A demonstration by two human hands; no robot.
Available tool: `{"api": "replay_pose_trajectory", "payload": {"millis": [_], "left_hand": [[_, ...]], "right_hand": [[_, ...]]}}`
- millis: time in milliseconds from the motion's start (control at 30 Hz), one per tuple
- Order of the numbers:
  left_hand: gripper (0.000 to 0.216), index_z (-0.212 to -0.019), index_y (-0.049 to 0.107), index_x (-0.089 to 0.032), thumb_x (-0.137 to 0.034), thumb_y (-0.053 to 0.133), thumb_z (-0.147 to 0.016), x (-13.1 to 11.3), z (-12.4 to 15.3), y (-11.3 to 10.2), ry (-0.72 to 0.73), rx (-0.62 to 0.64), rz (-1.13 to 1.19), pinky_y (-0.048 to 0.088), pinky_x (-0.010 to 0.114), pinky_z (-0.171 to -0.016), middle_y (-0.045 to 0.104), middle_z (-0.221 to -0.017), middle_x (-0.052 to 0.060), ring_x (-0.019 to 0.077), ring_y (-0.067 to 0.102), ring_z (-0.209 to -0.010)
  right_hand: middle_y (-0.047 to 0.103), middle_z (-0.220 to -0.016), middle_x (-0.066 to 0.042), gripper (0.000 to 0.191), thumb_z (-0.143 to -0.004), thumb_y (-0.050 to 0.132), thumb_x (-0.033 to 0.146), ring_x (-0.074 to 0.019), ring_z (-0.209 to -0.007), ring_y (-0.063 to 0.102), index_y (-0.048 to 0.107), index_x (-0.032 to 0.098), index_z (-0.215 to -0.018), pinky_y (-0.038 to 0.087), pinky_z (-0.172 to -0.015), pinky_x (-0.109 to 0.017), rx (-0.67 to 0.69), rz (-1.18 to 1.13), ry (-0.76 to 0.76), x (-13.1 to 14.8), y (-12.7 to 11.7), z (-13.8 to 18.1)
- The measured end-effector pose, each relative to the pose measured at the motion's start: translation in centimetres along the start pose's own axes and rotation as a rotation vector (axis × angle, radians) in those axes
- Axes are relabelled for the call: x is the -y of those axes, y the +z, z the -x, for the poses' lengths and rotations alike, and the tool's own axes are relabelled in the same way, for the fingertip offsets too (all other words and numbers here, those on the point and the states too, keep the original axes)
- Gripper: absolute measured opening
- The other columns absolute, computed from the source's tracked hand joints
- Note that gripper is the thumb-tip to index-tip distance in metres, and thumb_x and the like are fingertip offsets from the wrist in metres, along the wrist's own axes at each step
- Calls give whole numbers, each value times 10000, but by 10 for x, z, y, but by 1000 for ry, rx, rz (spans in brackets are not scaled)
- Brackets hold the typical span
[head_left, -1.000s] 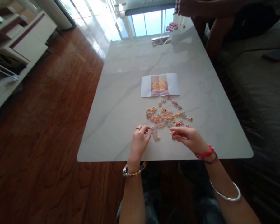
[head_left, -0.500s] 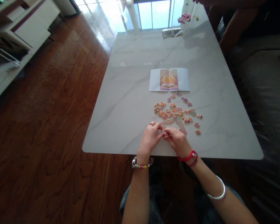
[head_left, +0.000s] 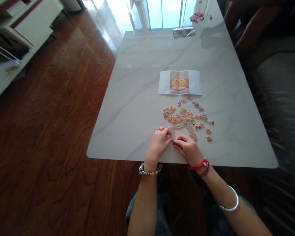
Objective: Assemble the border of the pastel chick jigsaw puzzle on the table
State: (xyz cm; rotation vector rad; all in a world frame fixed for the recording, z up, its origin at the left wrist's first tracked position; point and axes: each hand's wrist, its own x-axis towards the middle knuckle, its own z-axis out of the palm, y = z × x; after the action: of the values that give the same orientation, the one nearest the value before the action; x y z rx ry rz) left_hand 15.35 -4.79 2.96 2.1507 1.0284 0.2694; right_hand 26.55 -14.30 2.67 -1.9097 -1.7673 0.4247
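My left hand (head_left: 159, 143) is closed at the left corner of a partly joined jigsaw border (head_left: 178, 126), its thumb and fingers pinched on the pieces there. Fingertip to fingertip with it, my right hand (head_left: 188, 149) pinches a small jigsaw piece, mostly hidden by the fingers. The border's right side (head_left: 192, 133) runs just beyond my right knuckles. Behind the border, many loose jigsaw pieces (head_left: 184, 116) in orange, pink and yellow lie spread out. Two pink pieces (head_left: 208, 135) sit apart on the right.
A creased picture sheet (head_left: 195, 82) lies flat beyond the pieces on the white marbled table (head_left: 127, 108). Farther back are a silvery packet (head_left: 184, 32) and another heap of pieces (head_left: 197, 16). Another person's arm (head_left: 253, 26) shows at the far right, near a grey sofa (head_left: 280, 75).
My right fingers have shifted slightly and pressed closer to the left fingertips at the border's corner. The view has tilted a little; the other person's hand has left the top edge.
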Motion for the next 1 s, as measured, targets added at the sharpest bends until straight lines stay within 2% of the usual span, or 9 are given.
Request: {"api": "replay_pose_trajectory", "payload": {"millis": [167, 267, 367, 467, 533, 600, 667, 800, 1000], "left_hand": [[96, -750, 549, -190, -133, 569, -675, 0, -1, 0, -10, -5, -1, 435, 269, -733, 509, -798, 6, 131, 512, -780], [93, -749, 553, -189, -132, 566, -676, -1, -1, 0, -17, 1, -1, 434, 266, -726, 511, -794, 6, 129, 512, -770], [81, -740, 553, -187, -138, 569, -678, -3, -1, -1, -17, 2, -12, 429, 264, -722, 513, -790, 5, 130, 512, -770], [51, -735, 551, -187, -150, 551, -699, -5, -1, -3, -12, 8, -14, 424, 265, -724, 520, -793, 7, 132, 514, -775], [44, -743, 552, -186, -159, 522, -726, -5, -1, -5, -13, 18, -2, 424, 263, -718, 524, -790, 9, 130, 518, -772], [46, -748, 551, -184, -168, 509, -737, -4, 0, -8, -27, 16, 2, 424, 262, -711, 526, -781, 9, 129, 520, -764], [38, -748, 549, -184, -172, 516, -732, -2, 1, -13, -45, -5, -13, 422, 266, -712, 525, -772, 7, 129, 520, -753], [27, -725, 545, -187, -177, 520, -725, 3, 4, -21, -72, -54, -65, 418, 272, -707, 525, -750, 1, 125, 515, -718], [33, -716, 545, -189, -199, 517, -729, 6, 4, -20, -84, -71, -115, 415, 263, -666, 524, -742, 0, 117, 508, -677]], "right_hand": [[573, -940, -164, 284, -817, 366, 92, -237, -831, 525, 581, 130, -998, 462, -697, -391, 11, 180, -14, 18, 7, 13], [564, -981, -150, 306, -808, 390, 119, -232, -866, 529, 544, 151, -1071, 470, -723, -378, -29, 87, 3, 20, 5, 16], [570, -911, -90, 254, -820, 394, 186, -178, -795, 552, 584, 182, -989, 473, -729, -308, -157, -34, 93, 4, -11, 9], [571, -893, -85, 226, -809, 413, 203, -178, -791, 552, 611, 161, -909, 462, -740, -301, -322, 20, 224, -27, -35, 1], [566, -880, -87, 213, -799, 434, 217, -188, -805, 549, 615, 154, -892, 451, -758, -316, -364, 100, 293, -51, -52, -1], [558, -873, -80, 197, -764, 501, 254, -192, -785, 549, 611, 156, -895, 449, -754, -332, -324, 157, 329, -71, -66, 1], [547, -866, -65, 210, -714, 572, 288, -184, -762, 550, 602, 167, -883, 454, -735, -330, -201, 157, 302, -84, -74, 6], [507, -861, -41, 310, -590, 687, 262, -161, -729, 552, 560, 183, -861, 468, -680, -297, 45, 76, 227, -91, -76, 12], [505, -722, 2, 133, -643, 620, 163, -131, -650, 538, 540, 191, -745, 449, -653, -272, 106, 56, 251, -90, -73, 10]]}}
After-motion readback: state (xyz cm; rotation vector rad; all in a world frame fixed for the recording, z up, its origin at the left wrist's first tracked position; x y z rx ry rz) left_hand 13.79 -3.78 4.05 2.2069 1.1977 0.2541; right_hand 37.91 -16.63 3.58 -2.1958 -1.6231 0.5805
